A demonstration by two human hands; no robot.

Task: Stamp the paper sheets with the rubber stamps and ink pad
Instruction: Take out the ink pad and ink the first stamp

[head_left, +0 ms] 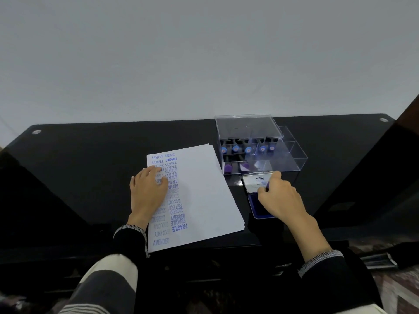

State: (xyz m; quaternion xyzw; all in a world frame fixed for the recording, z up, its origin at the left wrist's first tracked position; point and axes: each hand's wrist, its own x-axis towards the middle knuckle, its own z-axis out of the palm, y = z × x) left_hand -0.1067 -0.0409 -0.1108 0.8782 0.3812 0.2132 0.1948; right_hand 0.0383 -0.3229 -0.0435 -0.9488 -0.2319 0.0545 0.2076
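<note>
my left hand (148,192) lies flat, fingers straight, on the stack of paper sheets (199,196) in the middle of the black worktop (90,155), covering part of the blue stamp marks down the top sheet's left side. my right hand (280,197) has its grip pinched on a rubber stamp (267,185) over the open ink pad (256,205), just right of the paper. behind the pad stands a clear box (260,146) holding more stamps.

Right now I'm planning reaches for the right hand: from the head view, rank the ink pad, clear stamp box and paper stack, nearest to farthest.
1. Ink pad, directly under the right hand.
2. Clear stamp box, just beyond it.
3. Paper stack, to its left, under the left hand.
</note>
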